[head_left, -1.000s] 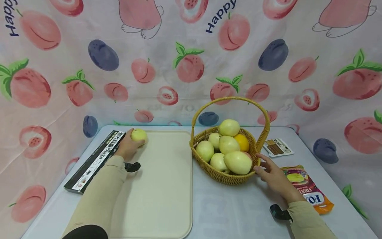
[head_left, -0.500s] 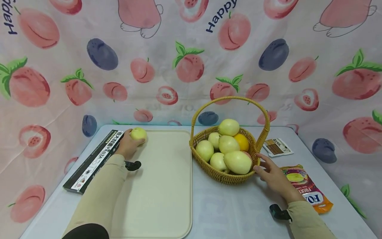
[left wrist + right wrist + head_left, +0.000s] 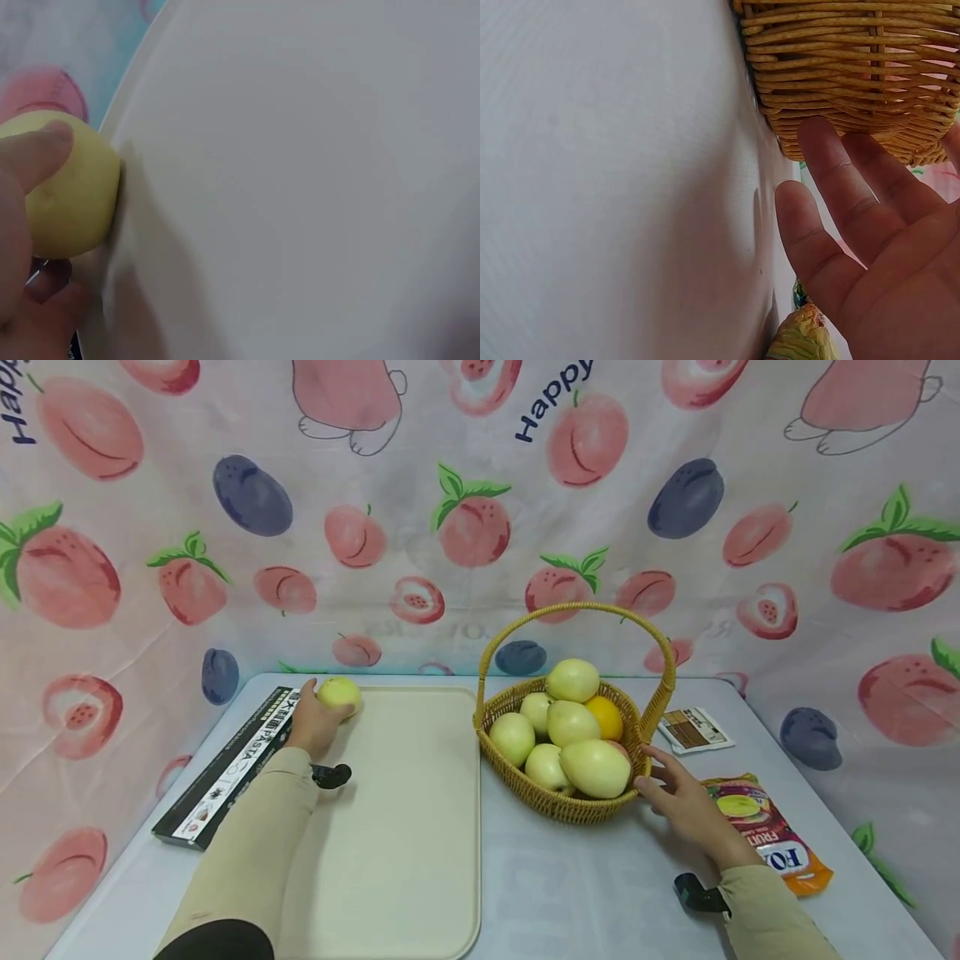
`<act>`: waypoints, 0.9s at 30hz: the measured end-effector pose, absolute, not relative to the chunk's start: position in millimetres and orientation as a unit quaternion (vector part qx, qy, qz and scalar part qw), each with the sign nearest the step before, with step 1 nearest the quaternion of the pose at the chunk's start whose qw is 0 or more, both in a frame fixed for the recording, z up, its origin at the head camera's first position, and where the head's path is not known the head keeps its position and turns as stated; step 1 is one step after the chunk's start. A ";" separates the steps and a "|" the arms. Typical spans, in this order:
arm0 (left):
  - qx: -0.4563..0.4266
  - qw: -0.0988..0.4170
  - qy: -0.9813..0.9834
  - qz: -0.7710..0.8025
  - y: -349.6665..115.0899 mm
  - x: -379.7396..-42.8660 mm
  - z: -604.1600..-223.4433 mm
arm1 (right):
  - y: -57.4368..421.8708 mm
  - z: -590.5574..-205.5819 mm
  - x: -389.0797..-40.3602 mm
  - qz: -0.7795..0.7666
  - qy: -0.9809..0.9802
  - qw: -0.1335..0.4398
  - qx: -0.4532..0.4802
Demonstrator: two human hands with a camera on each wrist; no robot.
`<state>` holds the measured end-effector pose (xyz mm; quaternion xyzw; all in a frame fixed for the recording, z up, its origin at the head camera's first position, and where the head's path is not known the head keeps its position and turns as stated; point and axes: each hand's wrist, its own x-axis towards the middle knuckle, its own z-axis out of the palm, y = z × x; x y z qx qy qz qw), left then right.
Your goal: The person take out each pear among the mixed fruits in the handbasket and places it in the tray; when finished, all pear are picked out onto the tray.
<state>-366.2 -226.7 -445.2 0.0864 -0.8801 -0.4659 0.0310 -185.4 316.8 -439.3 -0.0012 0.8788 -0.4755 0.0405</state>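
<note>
Near the tray's far left corner, my left hand holds a round yellow-green fruit between thumb and fingers. In the left wrist view the fruit sits over the edge of the beige tray, partly covered by the hand. My right hand is at the right side of a wicker basket, thumb and forefinger at its rim by the handle's foot. In the right wrist view the other fingers extend towards the basket's woven wall. Several pale green fruits and an orange fill the basket.
A long black pasta box lies left of the tray, under the left forearm. Right of the basket lie a small brown-and-white packet and a red-and-orange snack bag, partly behind the right hand. A fruit-printed curtain hangs behind the table.
The left hand and its fruit have shifted slightly left and up, towards the tray's far left corner. The right hand stays at the basket. The whole head view has drifted slightly.
</note>
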 end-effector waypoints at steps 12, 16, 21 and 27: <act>0.090 0.094 -0.879 -0.459 -228.9 -366.8 -447.2 | 316.3 -438.4 -185.6 -0.471 0.881 0.046 0.004; 0.097 0.103 -0.877 -0.459 -228.8 -367.4 -447.7 | 316.1 -438.4 -186.3 -0.471 0.881 0.050 0.007; 0.105 0.127 -0.878 -0.449 -230.2 -368.0 -449.5 | 317.0 -439.5 -186.7 -0.471 0.881 0.050 0.008; 0.115 0.134 -0.879 -0.442 -229.4 -365.5 -447.3 | 317.1 -440.3 -186.4 -0.475 0.879 0.051 0.009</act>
